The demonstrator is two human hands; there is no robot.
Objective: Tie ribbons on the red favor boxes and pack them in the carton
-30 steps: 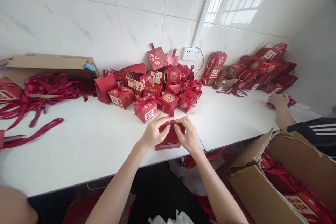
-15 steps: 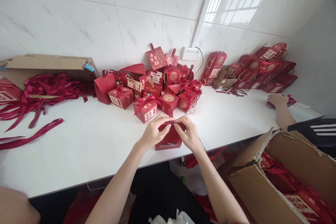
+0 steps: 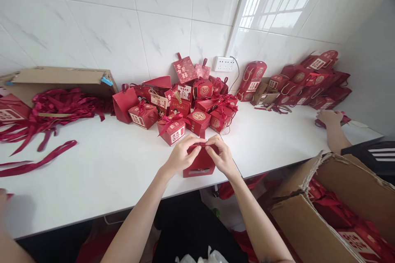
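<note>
A small red gift box (image 3: 200,165) stands on the white table (image 3: 108,164) near its front edge. My left hand (image 3: 180,157) and my right hand (image 3: 220,155) meet over the box's top. Both pinch a red ribbon (image 3: 200,144) that lies across the top, fingers curled tight on it. Just behind my hands sits a pile of finished red gift boxes (image 3: 182,107), several tied with bows.
A heap of loose red ribbons (image 3: 52,109) lies at the left before a flat cardboard box (image 3: 58,77). More red boxes (image 3: 304,80) are stacked at the back right. Another person's hand (image 3: 328,118) rests on the table at the right. An open carton (image 3: 327,209) stands at the lower right.
My hands stay on the ribbon at the box top with only small finger shifts. The view has tilted slightly. A blurred limb at the lower left has moved.
</note>
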